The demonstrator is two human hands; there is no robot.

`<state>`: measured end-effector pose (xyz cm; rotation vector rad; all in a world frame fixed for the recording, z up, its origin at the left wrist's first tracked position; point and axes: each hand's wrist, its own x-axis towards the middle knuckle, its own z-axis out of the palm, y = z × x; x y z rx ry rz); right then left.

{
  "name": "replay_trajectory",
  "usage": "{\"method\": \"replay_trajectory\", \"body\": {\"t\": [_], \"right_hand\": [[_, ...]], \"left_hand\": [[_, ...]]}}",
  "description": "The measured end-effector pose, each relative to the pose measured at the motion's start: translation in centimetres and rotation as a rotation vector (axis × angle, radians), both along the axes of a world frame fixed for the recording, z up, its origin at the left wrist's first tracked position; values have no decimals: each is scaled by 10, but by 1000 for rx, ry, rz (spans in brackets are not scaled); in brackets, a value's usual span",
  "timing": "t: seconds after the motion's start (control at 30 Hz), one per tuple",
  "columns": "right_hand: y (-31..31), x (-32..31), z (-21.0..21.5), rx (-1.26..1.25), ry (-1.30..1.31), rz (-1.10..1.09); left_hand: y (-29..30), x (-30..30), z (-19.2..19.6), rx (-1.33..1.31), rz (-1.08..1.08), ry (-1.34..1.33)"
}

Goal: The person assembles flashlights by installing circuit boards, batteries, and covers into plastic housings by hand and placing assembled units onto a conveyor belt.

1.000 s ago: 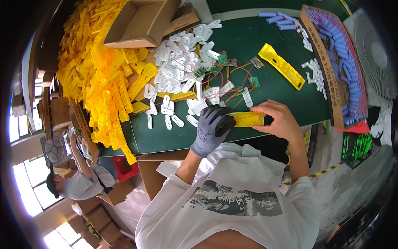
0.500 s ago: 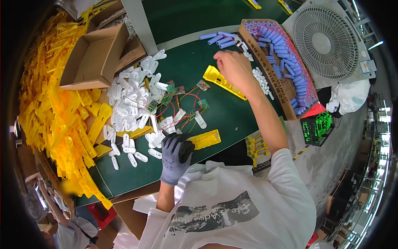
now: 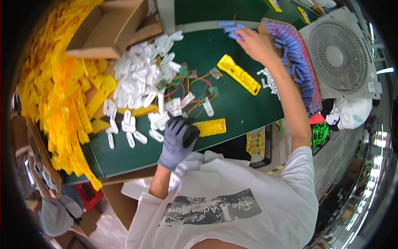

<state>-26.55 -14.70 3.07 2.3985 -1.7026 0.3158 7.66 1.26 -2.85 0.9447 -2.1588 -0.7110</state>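
At the near edge of the green worktable (image 3: 232, 103), a short yellow plastic casing piece (image 3: 212, 127) lies flat, and the gloved left hand (image 3: 176, 141) rests on its left end, fingers curled down over it, apparently pinning it so it stays put while the other arm is away. Just beyond it sits a tangle of small green circuit boards with red and orange wires (image 3: 190, 89), close enough to be picked up without leaning, and a longer yellow casing (image 3: 239, 74) lies apart toward the far right. At the far right, the bare right hand (image 3: 257, 43) is stretched out to a cardboard tray of blue cylindrical cells (image 3: 296, 58), its fingers bent over a few loose blue cells (image 3: 232, 31) at the tray's far-left corner; whether they actually pinch one I cannot tell. Small white plastic clips (image 3: 141, 83) spread in a heap across the left-middle of the table, with more strewn toward the near edge. Further left, a large pile of yellow casings (image 3: 62, 95) and an open cardboard box (image 3: 110, 31) seem to serve as bulk stock. A white fan (image 3: 338, 58) stands at the far right.
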Motion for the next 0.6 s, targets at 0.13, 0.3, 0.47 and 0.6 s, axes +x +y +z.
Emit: {"method": "replay_trajectory", "body": {"t": [0.13, 0.3, 0.47, 0.6], "right_hand": [[93, 65, 22, 453, -1195, 76], [166, 108, -16, 652, -1195, 147], [181, 105, -48, 619, -1354, 29], [200, 117, -62, 416, -1587, -70]], "left_hand": [[-3, -3, 5, -23, -5, 11], [-7, -1, 6, 7, -16, -8], [-10, -6, 4, -11, -21, -6], [-9, -9, 10, 3, -27, -20]]}}
